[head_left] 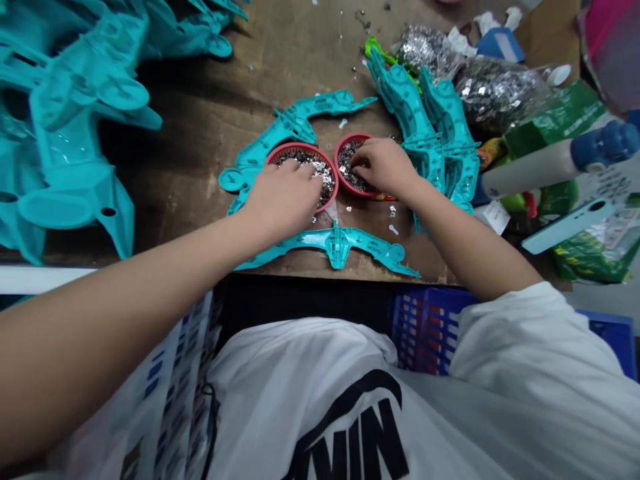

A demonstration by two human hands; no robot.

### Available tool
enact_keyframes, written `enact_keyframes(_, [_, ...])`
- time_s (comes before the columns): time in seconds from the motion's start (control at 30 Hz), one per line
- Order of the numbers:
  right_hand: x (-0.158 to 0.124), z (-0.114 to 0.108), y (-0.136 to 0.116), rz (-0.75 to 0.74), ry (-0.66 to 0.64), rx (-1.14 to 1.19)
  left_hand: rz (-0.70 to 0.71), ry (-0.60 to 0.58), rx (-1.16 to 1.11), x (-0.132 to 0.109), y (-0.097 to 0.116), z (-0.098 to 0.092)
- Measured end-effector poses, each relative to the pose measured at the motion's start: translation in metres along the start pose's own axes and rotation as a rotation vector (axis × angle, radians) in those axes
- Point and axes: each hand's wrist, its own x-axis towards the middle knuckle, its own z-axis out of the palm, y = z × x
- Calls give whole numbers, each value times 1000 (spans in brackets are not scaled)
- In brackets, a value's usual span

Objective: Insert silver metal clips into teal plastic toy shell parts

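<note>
Two red plastic baskets of small shiny metal clips stand side by side on the wooden bench. My left hand (285,199) rests over the rim of the left basket (336,189), fingers bent down among the metal clips (324,171). Into the right basket (342,141) reaches my right hand (386,164), thumb and fingers curled close together over the clips there. What either hand's fingertips hold is hidden. One turquoise curved plastic part (320,105) lies behind the left basket, and another turquoise part (338,248) lies along the bench's front edge.
Large turquoise mouldings (80,120) are piled at the left. Two upright turquoise parts (407,107) stand right of the baskets. Farther right are clear bags of metal pieces (500,93), a white bottle (530,170) and a phone (570,225). A blue crate (425,327) sits below the bench.
</note>
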Motion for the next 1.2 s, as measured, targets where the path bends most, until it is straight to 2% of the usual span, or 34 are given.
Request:
enact_keyframes(0.07, [0,-2,-2,-28,-7,12,-57,1,18,5,-15,10])
enact_keyframes(0.17, [0,1,-4,-89,-16,27,-103,-32,93,9,-22,16])
enact_keyframes(0.3, [-1,16,-2,-104,70,46,-182,-132,194,14,-12,4])
enact_keyframes(0.4, [-1,26,2,-96,148,58,-219,-158,230,15,-6,-5])
enact_keyframes(0.57, [2,29,7,3,263,107,-173,-124,234,12,-2,-8])
enact_keyframes(0.7, [7,22,7,31,285,159,-163,-58,163,12,-5,-6])
enact_keyframes(0.8, [6,19,5,59,313,270,-144,-9,122,15,-10,-5])
enact_keyframes(1.0, [-11,26,15,221,380,497,-126,24,89,21,-15,-2])
enact_keyframes(1.1, [-18,28,26,159,350,427,-111,42,65,24,-17,2])
enact_keyframes(1.2, [-15,28,31,58,246,244,-90,49,42,24,-21,6])
